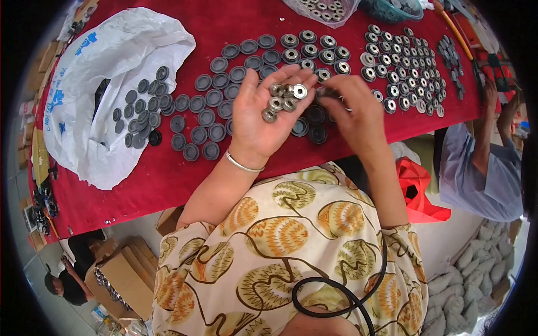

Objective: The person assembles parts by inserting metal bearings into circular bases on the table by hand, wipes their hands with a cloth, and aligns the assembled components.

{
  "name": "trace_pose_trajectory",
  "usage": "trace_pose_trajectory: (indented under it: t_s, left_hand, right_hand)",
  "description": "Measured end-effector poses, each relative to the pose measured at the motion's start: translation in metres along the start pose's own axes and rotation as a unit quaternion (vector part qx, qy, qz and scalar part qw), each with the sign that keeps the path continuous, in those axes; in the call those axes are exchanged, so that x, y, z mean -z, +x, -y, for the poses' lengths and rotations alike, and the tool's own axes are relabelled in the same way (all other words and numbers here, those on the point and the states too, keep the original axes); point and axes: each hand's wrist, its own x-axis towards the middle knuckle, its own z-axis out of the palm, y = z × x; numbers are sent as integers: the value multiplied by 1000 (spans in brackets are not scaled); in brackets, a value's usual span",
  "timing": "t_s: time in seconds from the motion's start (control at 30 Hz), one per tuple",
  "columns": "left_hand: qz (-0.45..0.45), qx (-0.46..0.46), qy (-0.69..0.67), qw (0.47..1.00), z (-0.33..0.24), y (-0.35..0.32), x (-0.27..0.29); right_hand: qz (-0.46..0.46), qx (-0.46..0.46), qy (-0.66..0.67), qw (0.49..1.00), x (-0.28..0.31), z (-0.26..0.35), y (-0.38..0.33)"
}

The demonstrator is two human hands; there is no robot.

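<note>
My left hand [250,126] is turned palm up and cups several small ring-shaped metal bearings [275,103]. Just to its right, my right hand [363,115] hovers over the discs with thumb and fingers pinched together; what they hold is blurred and hidden. Rows of round grey discs [207,117] lie around and behind my hands, their middles bare. Behind my right hand, other discs [328,42] each carry a metal bearing in the centre. A few darker discs [318,135] show below the right fingers.
A white plastic bag [120,42] lies at the left with loose grey discs [142,106] on it. Discs with bearings [404,73] fill the right. Behind are a clear bag of bearings [322,11] and a teal basket [386,12]. Another person [473,162] sits at right.
</note>
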Motion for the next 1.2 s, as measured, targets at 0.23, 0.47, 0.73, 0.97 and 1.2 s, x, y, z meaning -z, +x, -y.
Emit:
trace_pose_trajectory:
  t_s: [0.23,0.47,0.73,0.97,1.2]
  left_hand:
    - [18,-92,-10,996,-14,-2,-8]
    - [17,-88,0,996,-16,-1,-7]
    - [10,-92,11,996,-12,-2,-9]
    - [17,-80,4,997,-12,-1,-8]
    - [26,-79,4,997,-13,-2,-7]
  right_hand:
    - [19,-17,-49,998,0,-9,-3]
    - [66,-3,-104,992,-7,-5,-1]
    - [69,-24,-98,993,-8,-7,-7]
    - [27,-13,-75,997,-10,-10,-8]
    - [65,41,-114,990,-1,-11,-18]
